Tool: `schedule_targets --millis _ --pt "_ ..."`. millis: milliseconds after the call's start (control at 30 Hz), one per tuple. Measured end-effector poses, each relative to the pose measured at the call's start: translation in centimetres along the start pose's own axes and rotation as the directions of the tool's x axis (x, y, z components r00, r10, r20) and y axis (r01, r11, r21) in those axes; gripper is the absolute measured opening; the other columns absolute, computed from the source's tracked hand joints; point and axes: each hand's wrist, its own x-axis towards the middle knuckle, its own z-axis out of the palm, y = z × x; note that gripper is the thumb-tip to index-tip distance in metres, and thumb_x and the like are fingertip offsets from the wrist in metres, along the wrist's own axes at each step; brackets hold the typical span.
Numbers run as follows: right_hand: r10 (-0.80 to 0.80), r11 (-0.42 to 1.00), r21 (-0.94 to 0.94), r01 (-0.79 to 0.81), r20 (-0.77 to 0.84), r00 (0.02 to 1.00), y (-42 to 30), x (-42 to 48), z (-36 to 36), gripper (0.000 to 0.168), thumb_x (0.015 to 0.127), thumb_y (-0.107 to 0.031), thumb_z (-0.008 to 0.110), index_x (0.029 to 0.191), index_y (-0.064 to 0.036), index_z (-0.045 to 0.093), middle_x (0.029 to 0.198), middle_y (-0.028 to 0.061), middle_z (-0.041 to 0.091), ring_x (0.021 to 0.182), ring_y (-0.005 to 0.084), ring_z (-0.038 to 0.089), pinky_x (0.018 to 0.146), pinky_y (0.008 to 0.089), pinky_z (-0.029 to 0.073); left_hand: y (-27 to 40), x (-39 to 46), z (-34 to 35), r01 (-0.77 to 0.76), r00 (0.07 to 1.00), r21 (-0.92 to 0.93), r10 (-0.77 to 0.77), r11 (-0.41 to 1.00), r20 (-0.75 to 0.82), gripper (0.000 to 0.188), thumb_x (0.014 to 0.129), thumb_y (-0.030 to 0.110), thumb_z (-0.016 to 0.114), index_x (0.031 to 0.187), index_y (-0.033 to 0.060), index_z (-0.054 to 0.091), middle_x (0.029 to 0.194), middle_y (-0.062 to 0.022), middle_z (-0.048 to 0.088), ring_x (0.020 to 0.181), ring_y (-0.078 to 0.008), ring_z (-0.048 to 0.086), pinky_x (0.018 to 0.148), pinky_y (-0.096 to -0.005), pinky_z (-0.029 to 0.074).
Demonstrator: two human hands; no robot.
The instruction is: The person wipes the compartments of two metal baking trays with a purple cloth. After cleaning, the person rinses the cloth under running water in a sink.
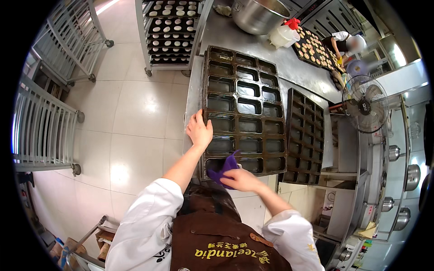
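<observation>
A dark metal baking pan with rows of rectangular cavities [236,132] lies in front of me on a steel table, its near end towards my apron. My left hand [199,130] rests on the pan's left rim, fingers spread. Bunched in my right hand [241,180] is a purple cloth [224,170], which reaches into the nearest left cavity. Part of that cavity is hidden by the cloth. A second dark multi-cavity pan [302,137] sits to the right, separate from the first.
Beyond the pans stand a steel mixing bowl [259,16] and a white plastic container [284,36]. A co-worker [342,42] leans over a tray of pastries [312,50]. A tray rack [173,32] stands at the upper left, empty racks [47,125] farther left, a fan [365,104] at right.
</observation>
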Motion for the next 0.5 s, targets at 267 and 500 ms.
schedule_targets --millis 267,500 --pt "-0.037 0.986 -0.153 -0.063 -0.575 0.818 -2.6 -1.9 -9.0 0.021 0.080 -0.022 0.066 0.092 -0.006 0.068 0.079 0.0090 0.058 0.072 0.0279 0.059 0.064 0.0349 0.048 -0.6 -0.3 -0.2 -0.009 1.000 -0.025 0.009 1.000 -0.028 0.057 0.081 0.024 0.063 0.131 0.0134 0.039 0.120 -0.0116 0.048 0.112 -0.0292 0.046 0.096 -0.0461 0.031" --pt "-0.345 0.727 -0.687 -0.011 -0.379 0.859 4.0 4.2 -3.6 0.020 0.076 -0.026 0.066 0.094 -0.019 0.065 0.079 0.0069 0.052 0.071 0.0259 0.056 0.064 0.0384 0.045 0.2 -0.4 -0.4 -0.020 1.000 -0.065 0.019 0.998 -0.017 0.057 0.080 0.024 0.063 0.131 0.0126 0.040 0.120 -0.0106 0.049 0.112 -0.0288 0.047 0.095 -0.0463 0.031"
